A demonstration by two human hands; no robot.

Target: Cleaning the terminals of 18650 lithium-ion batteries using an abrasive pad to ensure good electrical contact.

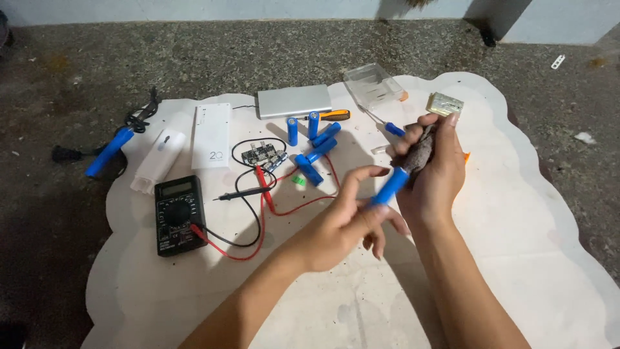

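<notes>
Both hands meeting above mat centre: right hand (434,174) wrapped around a dark rough lump (420,154), left hand (345,223) pinching a blue cylindrical cell (391,186) by its lower end, upper end touching that lump. Beneath, a pale wavy-edged mat (516,245) on speckled floor; at 9 o'clock from the hands a black multimeter (176,213) with red and black leads; at 11 o'clock a silver flat case (294,101) and white box (212,134). Loose blue cells (310,169) near 10 o'clock, a small circuit board (263,155) beside them, a clear plastic tray (373,84) at 12.
</notes>
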